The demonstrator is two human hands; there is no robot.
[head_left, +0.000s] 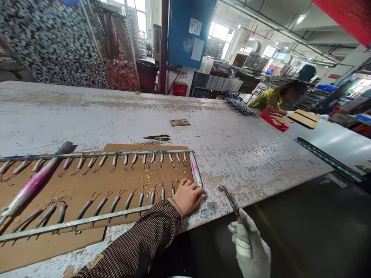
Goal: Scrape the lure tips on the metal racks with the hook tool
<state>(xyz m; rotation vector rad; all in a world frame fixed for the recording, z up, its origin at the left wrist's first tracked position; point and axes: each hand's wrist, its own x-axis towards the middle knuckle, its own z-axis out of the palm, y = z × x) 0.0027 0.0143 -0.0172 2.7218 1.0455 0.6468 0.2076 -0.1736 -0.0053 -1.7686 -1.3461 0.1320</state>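
Observation:
My left hand (188,196), bare below a dark checked sleeve, has its fingers curled over the near right corner of a metal rack frame (196,170). The frame lies flat on brown cardboard (121,179). Rows of small grey and pink-coated pegs with thin wire hooks (129,200) line its two long rails. A thicker pink and white bar (34,181) crosses it at the left. My right hand (249,239), in a whitish glove, is closed round a slim rusty metal tool (230,199) with a rounded tip. That tip is raised, pointing away from me, right of the frame.
Pliers (158,137) and a small brown plate (179,122) lie beyond the cardboard. Paint chips litter the white table (232,154). Dark bars (327,156) lie at the right. A co-worker (271,96) leans over the far right side, near a red tray (274,120).

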